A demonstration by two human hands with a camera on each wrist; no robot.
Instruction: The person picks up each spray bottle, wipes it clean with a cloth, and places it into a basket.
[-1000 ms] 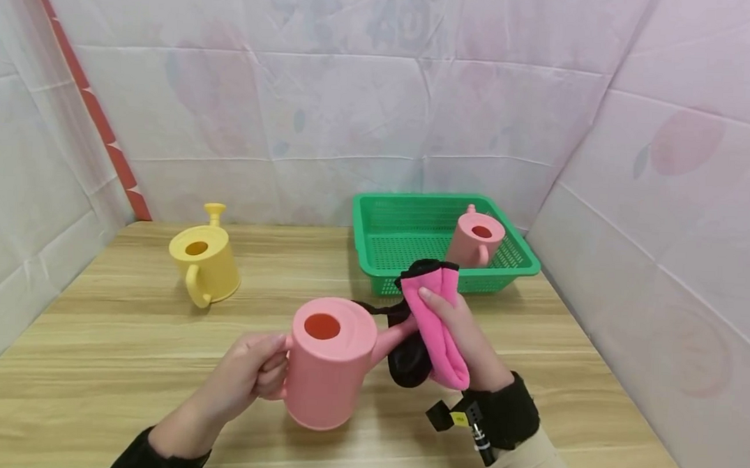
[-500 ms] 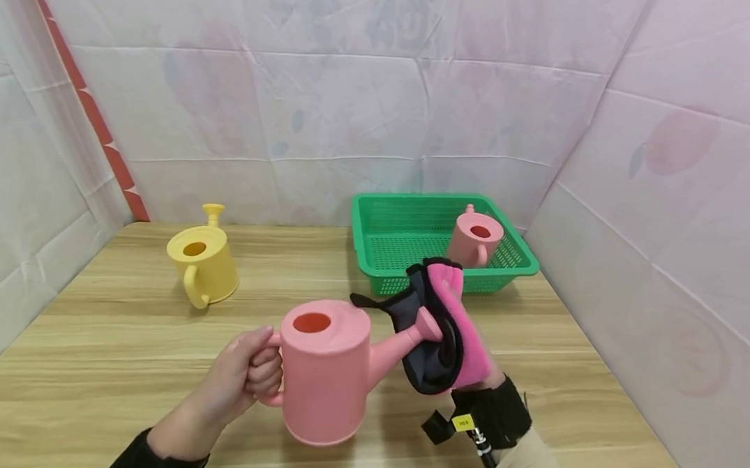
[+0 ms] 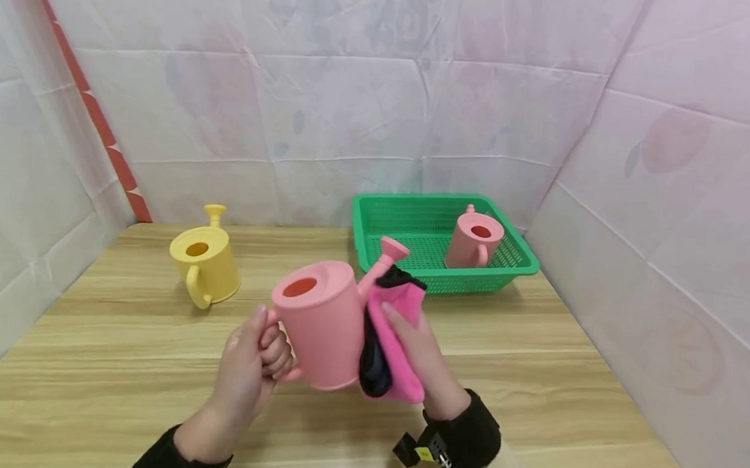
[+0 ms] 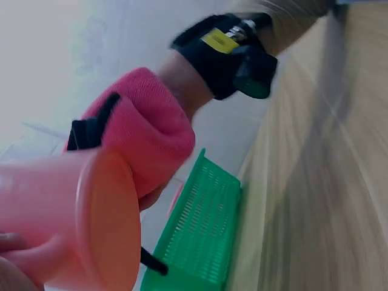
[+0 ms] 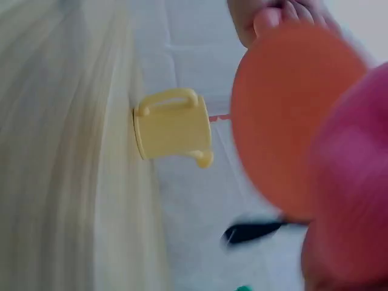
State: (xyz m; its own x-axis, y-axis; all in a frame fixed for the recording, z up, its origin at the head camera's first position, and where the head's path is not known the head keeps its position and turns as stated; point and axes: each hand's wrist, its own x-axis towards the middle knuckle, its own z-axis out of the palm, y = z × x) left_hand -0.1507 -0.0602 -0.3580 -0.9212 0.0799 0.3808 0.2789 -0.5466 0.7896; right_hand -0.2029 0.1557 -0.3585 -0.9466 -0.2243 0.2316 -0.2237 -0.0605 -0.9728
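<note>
My left hand point(image 3: 246, 368) grips the handle of a pink watering can point(image 3: 323, 329), its fingers curled through the loop. The can is held up over the table and tilted, its spout pointing up to the right. In my right hand point(image 3: 423, 355) is a folded pink cloth point(image 3: 402, 333) with a black side and black edging. It lies against the spout side of the can, with my thumb on the pink face. The can's flat bottom point(image 5: 291, 121) fills much of the right wrist view, and a black strap point(image 4: 154, 262) hangs from the cloth in the left wrist view.
A yellow watering can point(image 3: 206, 268) stands at the left of the wooden table point(image 3: 123, 390). At the back right, a green basket point(image 3: 376, 213) holds another pink watering can point(image 3: 469, 245). White printed sheets point(image 3: 336, 107) wall the table's back and sides.
The cloth has gone from the spout's rose end to the can's side by the spout's base. The can has risen and tilted, its spout swinging up; both hands moved with it.
</note>
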